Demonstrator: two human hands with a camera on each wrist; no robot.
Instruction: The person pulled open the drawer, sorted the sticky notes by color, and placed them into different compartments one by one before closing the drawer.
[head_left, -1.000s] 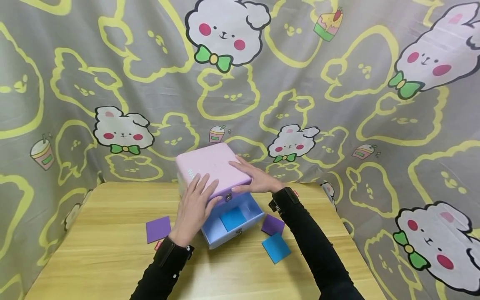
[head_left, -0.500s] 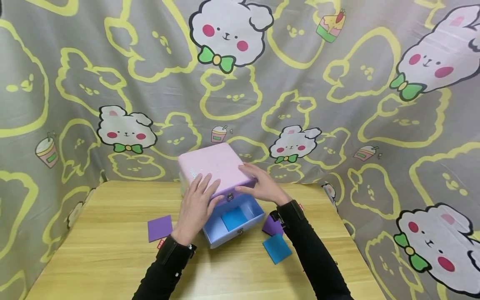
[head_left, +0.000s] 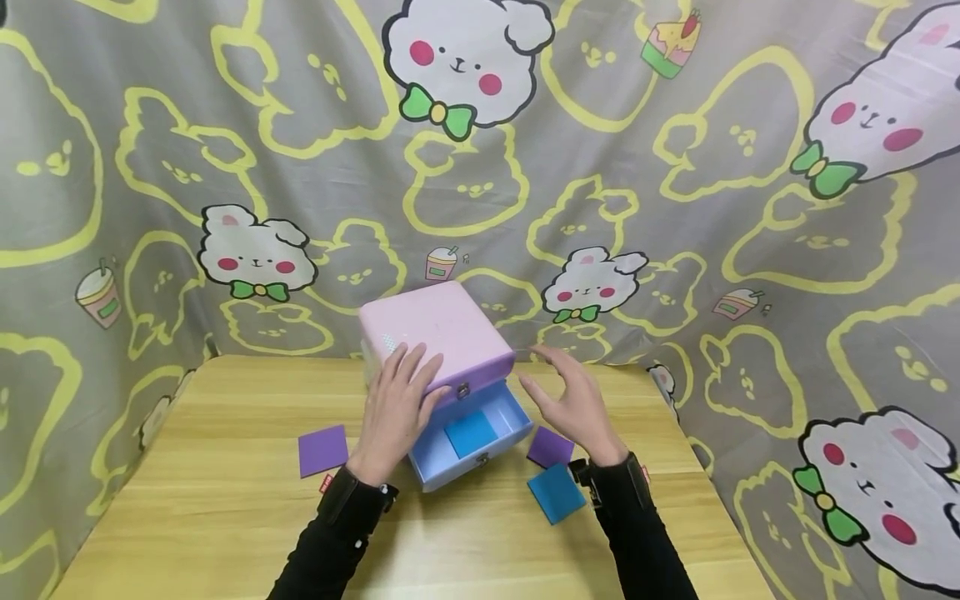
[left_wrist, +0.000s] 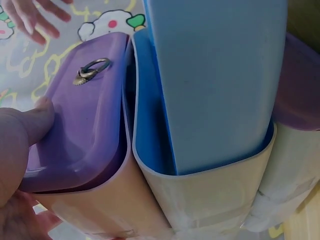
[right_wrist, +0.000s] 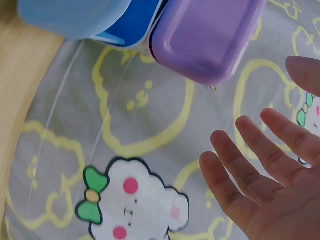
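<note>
A stacked drawer box with a pink top (head_left: pixel 438 329) stands tilted toward the right at the table's back. Its middle blue drawer (head_left: pixel 435 468) is pulled out, and a blue square piece (head_left: pixel 471 435) lies inside. The upper purple drawer (left_wrist: pixel 82 115), with a ring pull (left_wrist: pixel 92 71), sits in its case. My left hand (head_left: pixel 396 408) rests on the box's left front corner, fingers spread over the top. In the left wrist view its thumb touches the purple drawer front. My right hand (head_left: pixel 573 404) is off the box at its right, fingers apart, holding nothing.
One purple square (head_left: pixel 323 451) lies on the wooden table (head_left: pixel 187 483) to the left. Another purple square (head_left: pixel 551 447) and a blue square (head_left: pixel 556 493) lie right of the drawer. A patterned curtain (head_left: pixel 480 208) hangs behind and at both sides.
My right hand has let go of the box's right front corner and moved away to the right. My left hand stays on the box, and the blue drawer remains pulled out.
</note>
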